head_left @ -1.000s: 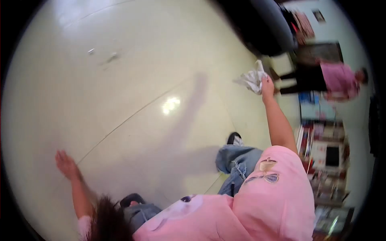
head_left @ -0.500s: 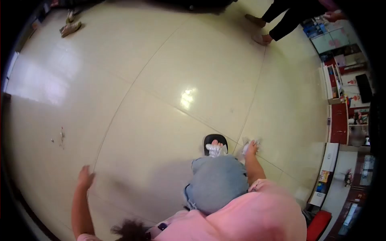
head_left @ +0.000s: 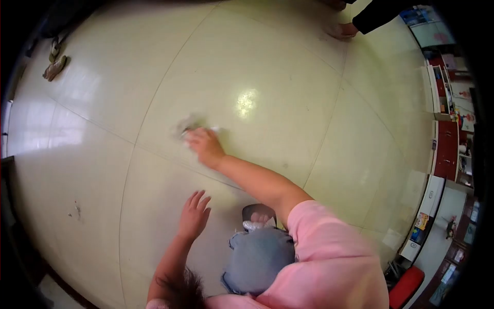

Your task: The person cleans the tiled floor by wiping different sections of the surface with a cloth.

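Observation:
My right hand point(head_left: 205, 147) reaches out ahead over the pale tiled floor, its fingers closed on a crumpled white wipe point(head_left: 188, 125). The wipe is smeared by motion, so whether it is paper or cloth is unclear. My left hand point(head_left: 194, 213) is nearer to me, above the floor, with its fingers apart and nothing in it. Below my right arm are my bent knee in blue denim point(head_left: 263, 260) and a dark slipper point(head_left: 253, 210) on my foot.
Small bits of litter point(head_left: 77, 208) lie on the floor at the left. A shoe point(head_left: 55, 68) is at the far left. Another person's foot point(head_left: 346, 31) shows at the top right. Cabinets point(head_left: 445, 149) line the right side, with a red object point(head_left: 406, 288) at the lower right.
My right hand has swept from beside my foot forward and to the left with the wipe. My left hand has come inward to the right. The view has shifted.

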A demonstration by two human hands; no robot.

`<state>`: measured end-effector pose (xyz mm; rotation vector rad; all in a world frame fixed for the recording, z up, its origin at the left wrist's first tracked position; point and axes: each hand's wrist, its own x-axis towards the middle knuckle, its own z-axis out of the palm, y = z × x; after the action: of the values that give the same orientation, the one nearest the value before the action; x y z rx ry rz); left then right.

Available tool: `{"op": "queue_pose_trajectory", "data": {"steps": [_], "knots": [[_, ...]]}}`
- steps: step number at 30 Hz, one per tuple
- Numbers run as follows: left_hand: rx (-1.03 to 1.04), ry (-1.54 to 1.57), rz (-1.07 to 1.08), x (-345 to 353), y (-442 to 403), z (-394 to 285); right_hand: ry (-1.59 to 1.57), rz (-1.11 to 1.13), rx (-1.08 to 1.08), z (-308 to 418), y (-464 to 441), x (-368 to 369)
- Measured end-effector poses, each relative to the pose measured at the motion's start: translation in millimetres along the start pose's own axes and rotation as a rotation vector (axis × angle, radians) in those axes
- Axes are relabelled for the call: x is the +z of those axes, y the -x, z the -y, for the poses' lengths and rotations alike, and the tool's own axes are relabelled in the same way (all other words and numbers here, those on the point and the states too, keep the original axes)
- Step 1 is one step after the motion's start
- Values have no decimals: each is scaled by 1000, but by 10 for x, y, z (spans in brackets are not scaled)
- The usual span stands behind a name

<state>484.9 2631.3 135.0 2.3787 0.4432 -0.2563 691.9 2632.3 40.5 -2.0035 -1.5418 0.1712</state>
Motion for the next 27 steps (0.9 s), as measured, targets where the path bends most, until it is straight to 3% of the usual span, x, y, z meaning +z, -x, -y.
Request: {"op": "queue_pose_trajectory", "data": {"steps": [3, 5, 7, 9, 11, 12, 13, 15, 16, 18, 22, 25, 27], "knots": [[78, -55, -57, 84, -825, 13, -57, -172, -154, -227, -195, -377], [141, -87, -232, 111, -1458, 82, 29, -400, 4, -769, -14, -996], [85, -206, -379, 19, -2123, 36, 393, -478, 322, -1668, 541, -1561], [-35, -294, -457, -10, -2787, 7, 393, -660, 688, -2255, 1233, -2319], [-163, -286, -541, -37, -3399, -44, 625, -798, 831, -3062, 2231, -2751], [-160, -273, -535, -35, -3658, -87, 369, -1069, 1112, -3307, 2649, -2913], [-343, -280, -564, -23, -3888, -124, 77, -1326, 1379, -3422, 2922, -3005], [-588, -423, -581, 19, -4117, -241, 24, -1453, 1657, -3393, 3042, -3092], [-590, -425, -565, 22, -4192, -319, 34, -1444, 1671, -3503, 3083, -3101], [-648, -480, -488, -63, -4173, -340, 760, -655, 1971, -3718, 3266, -2891], [-671, -445, -439, -66, -4233, -290, 694, -556, 1956, -4581, 2960, -3061], [-670, -391, -382, -155, -4231, -303, 540, -500, 1656, -5513, 2064, -3233], [-687, -395, -360, -197, -4273, -318, 198, -651, 1376, -6038, 1314, -3294]]}}
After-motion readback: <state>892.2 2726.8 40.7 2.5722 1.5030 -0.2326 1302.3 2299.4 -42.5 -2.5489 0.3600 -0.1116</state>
